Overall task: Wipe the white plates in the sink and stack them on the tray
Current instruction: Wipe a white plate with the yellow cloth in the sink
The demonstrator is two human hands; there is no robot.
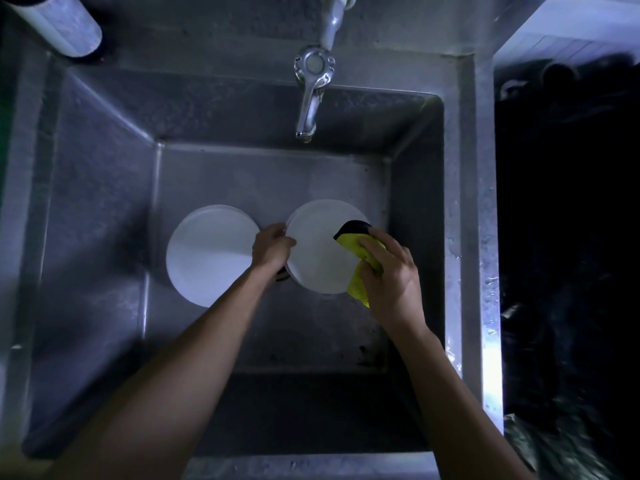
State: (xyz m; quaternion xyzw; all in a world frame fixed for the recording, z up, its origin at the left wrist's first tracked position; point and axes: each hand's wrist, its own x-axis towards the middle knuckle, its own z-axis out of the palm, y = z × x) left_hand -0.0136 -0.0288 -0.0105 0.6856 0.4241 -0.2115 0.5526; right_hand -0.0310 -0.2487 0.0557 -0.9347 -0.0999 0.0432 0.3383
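White plate [320, 247] pinched by left hand [272, 249]; right hand [391, 275] grips cloth [363, 258] (yellow-black).

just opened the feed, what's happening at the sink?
A person is wiping a white plate down in a steel sink. The left hand grips the plate's left rim, and the right hand presses a yellow cloth against its right side. A second white plate lies just to the left on the sink floor, untouched. The tap above shows no water running. No tray is in view, so nothing is visibly stacked.
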